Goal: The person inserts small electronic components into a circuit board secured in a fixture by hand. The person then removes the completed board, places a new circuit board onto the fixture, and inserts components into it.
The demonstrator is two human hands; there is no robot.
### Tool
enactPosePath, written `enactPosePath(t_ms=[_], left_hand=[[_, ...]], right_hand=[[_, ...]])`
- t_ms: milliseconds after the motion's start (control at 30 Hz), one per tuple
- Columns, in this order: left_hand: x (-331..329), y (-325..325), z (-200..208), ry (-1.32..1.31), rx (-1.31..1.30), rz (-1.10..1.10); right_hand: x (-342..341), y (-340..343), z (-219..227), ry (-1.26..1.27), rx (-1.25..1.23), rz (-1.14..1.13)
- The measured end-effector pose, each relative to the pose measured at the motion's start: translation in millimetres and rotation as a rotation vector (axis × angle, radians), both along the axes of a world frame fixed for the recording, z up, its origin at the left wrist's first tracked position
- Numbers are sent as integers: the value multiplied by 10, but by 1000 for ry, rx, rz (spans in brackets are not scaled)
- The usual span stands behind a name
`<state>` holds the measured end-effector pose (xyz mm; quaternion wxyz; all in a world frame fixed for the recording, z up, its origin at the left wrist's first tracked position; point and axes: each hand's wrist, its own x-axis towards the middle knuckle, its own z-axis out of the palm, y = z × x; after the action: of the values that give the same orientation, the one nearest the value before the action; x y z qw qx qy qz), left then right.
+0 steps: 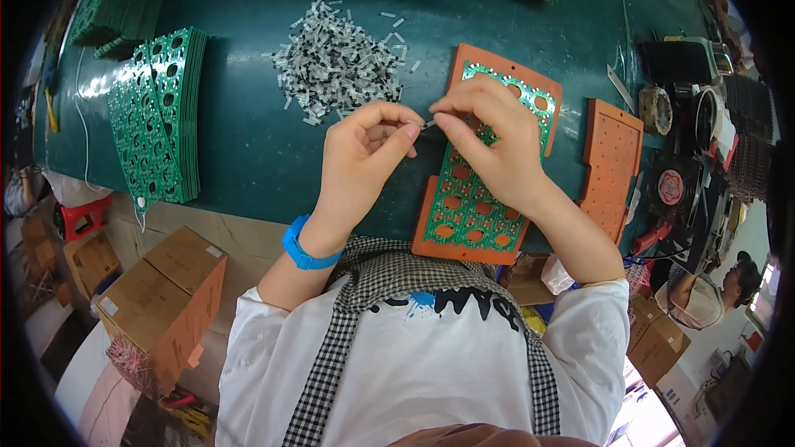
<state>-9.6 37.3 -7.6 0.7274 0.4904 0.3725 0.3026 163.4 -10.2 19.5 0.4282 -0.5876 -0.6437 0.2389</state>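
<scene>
- Left hand (360, 157) raised above the dark green table (248, 149), thumb and forefinger pinched on one end of a tiny component (427, 124), remaining fingers curled in; blue wristband (302, 250) on the wrist.
- Right hand (489, 141) at 3 o'clock from the left, fingertips pinched on the other end of the same component, touching the left fingertips.
- Component held mid-air between both hands, just above the upper part of the green perforated board (476, 199) seated on an orange fixture plate (497, 74).
- Judged very light, small and thin, likely with slender leads: easy to bend, easy to drop; best gripped by the body between fingertip pads, not by the leads.
- Heap of loose grey-white parts (339, 62) at 11 o'clock from the hands, near but apart.
- Fanned stack of green boards (161, 116) at 9 o'clock, well apart.
- Second orange plate (613, 157) at 3 o'clock, just beside the first.
- Cardboard boxes (166, 298) at 8 o'clock, below the table edge.
- Exact shape of the held part too small to tell.
</scene>
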Motion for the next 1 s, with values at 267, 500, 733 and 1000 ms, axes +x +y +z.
enactPosePath(t_ms=[267,500,733,1000], left_hand=[[-28,34,-13,-172,-19,23],[-32,66,25,412,810,222],[20,-121,117,194,500,48],[31,-298,7,17,61,-52]], right_hand=[[-21,-11,-80,109,-71,67],[21,-4,-55,607,-433,-36],[97,-124,-78,-669,511,88],[49,-367,23,-724,426,145]])
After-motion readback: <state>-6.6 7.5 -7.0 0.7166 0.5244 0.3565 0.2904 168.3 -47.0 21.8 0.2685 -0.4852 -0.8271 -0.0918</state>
